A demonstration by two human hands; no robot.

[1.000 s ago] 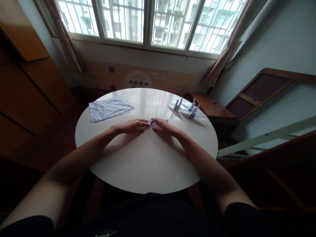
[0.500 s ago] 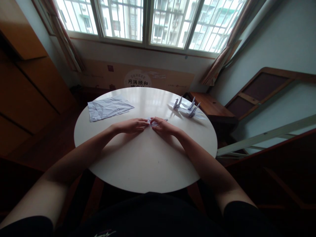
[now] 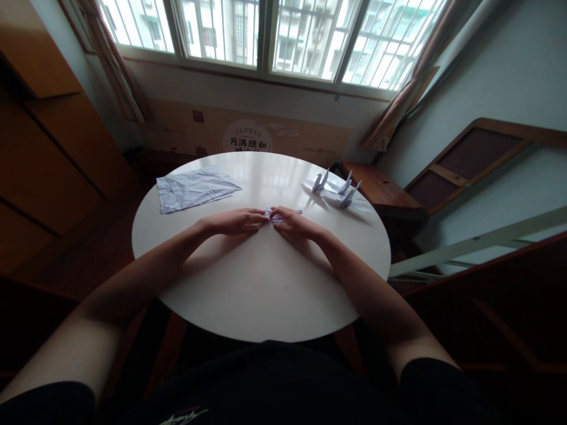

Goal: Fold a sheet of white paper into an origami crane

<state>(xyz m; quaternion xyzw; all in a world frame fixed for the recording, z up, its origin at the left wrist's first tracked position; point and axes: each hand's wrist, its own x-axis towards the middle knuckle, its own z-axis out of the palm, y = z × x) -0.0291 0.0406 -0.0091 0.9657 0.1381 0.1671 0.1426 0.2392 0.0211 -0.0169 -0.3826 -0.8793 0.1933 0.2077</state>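
A small piece of folded paper point(image 3: 275, 217) lies low over the white round table point(image 3: 266, 289), between my two hands. My left hand point(image 3: 244, 221) has its fingers closed on the paper's left end. From the other side my right hand point(image 3: 290, 222) grips the same paper, fingers bent over its top. Much of the paper is hidden under the fingers; a thin tip shows past the right hand. To the right stand several folded paper cranes point(image 3: 319, 183). Creased paper sheets point(image 3: 195, 190) lie flat at the left.
Beyond the table's right edge is a brown wooden stool or bench point(image 3: 376, 189). A folded wooden frame point(image 3: 473, 159) leans at the wall. Wooden cabinets point(image 3: 57, 153) stand at the left, and a barred window point(image 3: 266, 41) is behind.
The view has tipped slightly, so the table sits a little higher in the picture. Both hands keep their hold on the folded paper, with barely any finger movement.
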